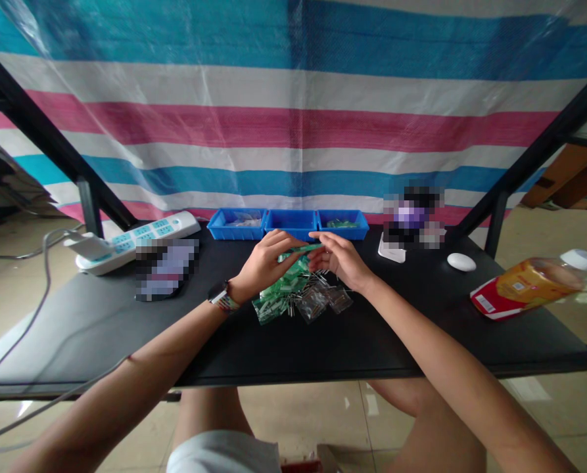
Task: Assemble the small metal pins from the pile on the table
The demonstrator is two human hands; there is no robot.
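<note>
Pinching a green piece (302, 249) in the left hand (269, 259), with the right hand (346, 261) by its tip, cannot tell if gripping; well inside the table's (293, 351) front edge.

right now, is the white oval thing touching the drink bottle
Apart: in the head view, black tabletop shows between the white oval thing and the drink bottle.

Your flat green plastic packets (270, 310) lie before three rectangular blue plastic bins (293, 226), right of the long white power strip (139, 238).
</note>
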